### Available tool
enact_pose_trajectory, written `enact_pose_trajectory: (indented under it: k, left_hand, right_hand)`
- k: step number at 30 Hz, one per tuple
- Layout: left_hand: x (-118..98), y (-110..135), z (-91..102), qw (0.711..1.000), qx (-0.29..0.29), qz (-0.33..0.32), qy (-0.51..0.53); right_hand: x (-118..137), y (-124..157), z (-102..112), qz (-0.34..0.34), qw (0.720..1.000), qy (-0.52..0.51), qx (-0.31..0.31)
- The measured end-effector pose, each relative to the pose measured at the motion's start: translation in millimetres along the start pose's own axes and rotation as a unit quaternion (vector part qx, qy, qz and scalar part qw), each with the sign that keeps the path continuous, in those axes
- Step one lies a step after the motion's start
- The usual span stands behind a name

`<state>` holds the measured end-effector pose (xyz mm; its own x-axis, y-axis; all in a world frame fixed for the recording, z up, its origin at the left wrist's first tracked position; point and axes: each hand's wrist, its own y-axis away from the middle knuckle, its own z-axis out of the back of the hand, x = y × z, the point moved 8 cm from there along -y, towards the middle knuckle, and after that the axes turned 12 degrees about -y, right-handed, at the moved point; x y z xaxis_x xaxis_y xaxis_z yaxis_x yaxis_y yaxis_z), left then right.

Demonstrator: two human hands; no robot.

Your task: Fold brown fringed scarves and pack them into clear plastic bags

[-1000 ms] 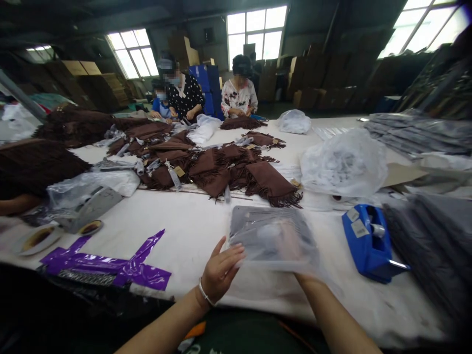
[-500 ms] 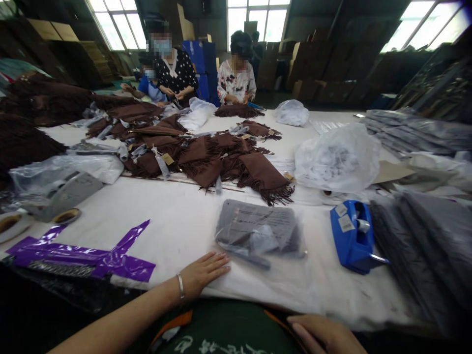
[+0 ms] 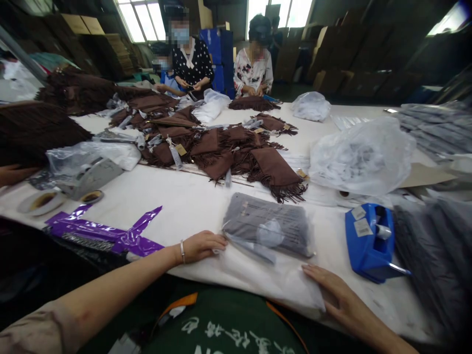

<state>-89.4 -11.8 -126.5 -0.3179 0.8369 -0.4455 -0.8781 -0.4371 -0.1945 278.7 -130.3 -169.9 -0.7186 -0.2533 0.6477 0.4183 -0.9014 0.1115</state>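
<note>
A clear plastic bag (image 3: 258, 268) lies on the white table (image 3: 191, 201) in front of me, with a folded grey garment (image 3: 267, 223) inside its far half. My left hand (image 3: 201, 245) rests at the bag's left edge, its fingers curled and pinching the plastic. My right hand (image 3: 334, 290) lies flat on the bag's near right corner with fingers stretched out. The bag's near end hangs over the table edge.
A blue tape dispenser (image 3: 368, 241) stands right of the bag, with stacks of bagged grey garments (image 3: 438, 246) beyond. Brown fringed scarves (image 3: 236, 157) cover the table's middle. Purple tape strips (image 3: 103, 231) lie left. Three people (image 3: 221, 64) work at the far end.
The bag came down from the air onto the table. My left hand went from flat beside it to gripping its left edge. My right hand dropped below the table edge, then came back onto the bag's corner.
</note>
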Motion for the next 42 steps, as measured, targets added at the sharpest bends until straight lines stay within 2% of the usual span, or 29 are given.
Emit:
enact_pose_trajectory:
  k: [3, 6, 10, 12, 15, 17, 19, 21, 24, 26, 29, 31, 34, 36, 38, 40, 42]
  left_hand:
    - [21.1, 2.1, -6.0, 0.982, -0.123, 0.142, 0.000]
    - [29.5, 14.2, -6.8, 0.933, -0.214, 0.285, -0.050]
    - [18.4, 16.8, -3.0, 0.906, -0.235, 0.326, -0.133]
    - [18.7, 16.7, -1.5, 0.897, -0.227, 0.349, -0.148]
    - [30.3, 16.8, -3.1, 0.881, -0.194, 0.413, -0.129]
    - [39.9, 16.1, -2.9, 0.870, -0.176, 0.446, -0.114]
    - [48.0, 15.7, 1.1, 0.865, -0.173, 0.460, -0.102]
    - [53.2, 15.6, 5.5, 0.873, -0.165, 0.452, -0.078]
    - [49.7, 13.3, 5.6, 0.916, -0.132, 0.379, 0.004]
    - [44.7, 14.5, 2.4, 0.931, -0.110, 0.345, 0.042]
    - [47.8, 19.5, -1.9, 0.921, -0.109, 0.373, 0.037]
    - [54.2, 19.5, -0.3, 0.906, -0.114, 0.408, -0.003]
    - [56.0, 8.1, 19.1, 0.885, -0.115, 0.432, -0.132]
    - [38.4, -15.4, 41.0, 0.895, -0.151, 0.364, -0.209]
    - [8.3, -48.6, 52.5, 0.927, -0.179, 0.237, -0.229]
    - [-16.5, -82.1, 44.3, 0.960, -0.146, 0.130, -0.199]
    - [-25.9, -109.3, 22.9, 0.981, -0.083, 0.084, -0.154]
  right_hand:
    - [9.7, -4.9, 0.1, 0.041, 0.993, 0.023, -0.104]
    - [20.9, -8.0, -8.4, 0.076, 0.983, 0.039, -0.160]
    - [30.4, -4.9, -17.2, 0.086, 0.972, 0.033, -0.217]
    - [24.1, -2.6, -16.2, 0.042, 0.964, -0.021, -0.263]
    - [3.0, -1.6, -14.6, -0.119, 0.937, -0.072, -0.321]
    - [0.1, -6.3, -13.7, -0.202, 0.926, -0.032, -0.318]
    - [7.5, -16.8, -11.3, -0.229, 0.928, 0.028, -0.294]
    - [13.9, -26.1, -9.2, -0.251, 0.927, 0.071, -0.268]
    - [15.5, -31.4, -8.0, -0.299, 0.918, 0.089, -0.245]
    - [16.2, -33.0, -8.1, -0.314, 0.915, 0.091, -0.235]
    - [18.1, -34.4, -6.9, -0.321, 0.914, 0.092, -0.229]
    - [18.8, -35.4, -6.1, -0.327, 0.914, 0.100, -0.220]
    - [18.2, -36.8, -6.5, -0.331, 0.915, 0.112, -0.201]
    - [16.1, -36.7, -7.7, -0.334, 0.916, 0.112, -0.193]
    - [13.8, -35.8, -8.4, -0.337, 0.915, 0.112, -0.192]
    - [12.3, -34.9, -8.9, -0.339, 0.915, 0.109, -0.192]
    - [11.7, -34.8, -9.6, -0.338, 0.917, 0.091, -0.190]
